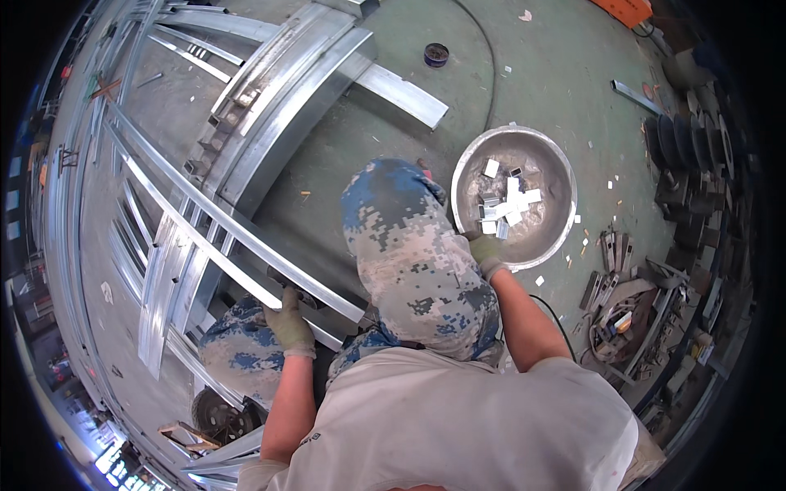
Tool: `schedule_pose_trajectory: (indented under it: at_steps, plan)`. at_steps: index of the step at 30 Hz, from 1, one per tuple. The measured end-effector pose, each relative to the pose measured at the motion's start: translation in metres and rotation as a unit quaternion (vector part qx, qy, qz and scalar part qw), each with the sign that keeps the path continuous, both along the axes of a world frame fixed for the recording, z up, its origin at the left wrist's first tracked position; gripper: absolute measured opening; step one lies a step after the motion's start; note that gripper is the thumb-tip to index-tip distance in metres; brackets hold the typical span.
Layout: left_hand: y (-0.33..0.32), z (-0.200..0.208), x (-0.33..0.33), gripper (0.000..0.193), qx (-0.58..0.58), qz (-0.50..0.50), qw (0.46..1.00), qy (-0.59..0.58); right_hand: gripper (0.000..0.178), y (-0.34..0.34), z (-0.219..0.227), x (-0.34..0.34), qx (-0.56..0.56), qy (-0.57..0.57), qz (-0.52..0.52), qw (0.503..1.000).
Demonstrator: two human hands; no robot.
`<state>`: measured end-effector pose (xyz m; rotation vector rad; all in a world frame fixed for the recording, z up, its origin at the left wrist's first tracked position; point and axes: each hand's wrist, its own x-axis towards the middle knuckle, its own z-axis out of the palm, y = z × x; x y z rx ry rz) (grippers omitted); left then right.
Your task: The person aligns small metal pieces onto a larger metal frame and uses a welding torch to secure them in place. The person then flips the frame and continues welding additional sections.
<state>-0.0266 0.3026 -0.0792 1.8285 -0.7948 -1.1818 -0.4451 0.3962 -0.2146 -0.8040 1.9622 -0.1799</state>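
Note:
My left hand [290,324], in a pale work glove, is wrapped round a long silvery metal tube [205,245] beside my left knee. A second, similar metal tube [246,233] runs alongside it. Some dark thing shows at the fingertips, too unclear to name. My right hand [489,255], also gloved, is closed on the near left rim of a round metal basin [566,176]; its fingertips are partly hidden. Several short, cut pieces of square tube [513,196] lie heaped in the basin. My bent right knee in camouflage trousers stands between the two hands.
Thick metal beams [303,94] and a flat bar [405,94] lie ahead to the left. Beyond the basin are a small round tin [436,55] and a dark cable [492,61]. Scrap metal and a cluttered container [618,323] line the right. A wheel [221,416] rests at lower left.

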Motion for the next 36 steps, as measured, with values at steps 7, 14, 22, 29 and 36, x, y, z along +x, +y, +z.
schedule_pose_trajectory:
  at_steps: [7, 14, 22, 29, 36]
  plan:
    - [-0.006, 0.017, -0.029, 0.035, -0.015, -0.001, 1.000, -0.012, 0.076, 0.028, -0.082, 0.042, -0.134, -0.196, -0.133, 0.962]
    - [0.006, 0.024, -0.019, 0.035, -0.037, -0.038, 0.998, -0.027, 0.054, -0.029, -0.091, 0.032, -0.184, -0.240, -0.062, 0.951]
    - [-0.003, 0.008, -0.014, 0.062, 0.019, 0.001, 0.997, -0.073, 0.040, -0.065, -0.118, -0.022, -0.073, -0.005, 0.040, 0.997]
    - [-0.005, 0.058, -0.034, 0.065, 0.064, 0.007, 0.992, -0.105, 0.041, -0.095, -0.063, -0.046, -0.108, -0.292, -0.249, 0.917]
    - [0.000, 0.019, -0.028, 0.069, 0.007, 0.014, 0.994, -0.112, 0.036, -0.165, 0.108, -0.040, -0.272, -0.420, -0.266, 0.824]
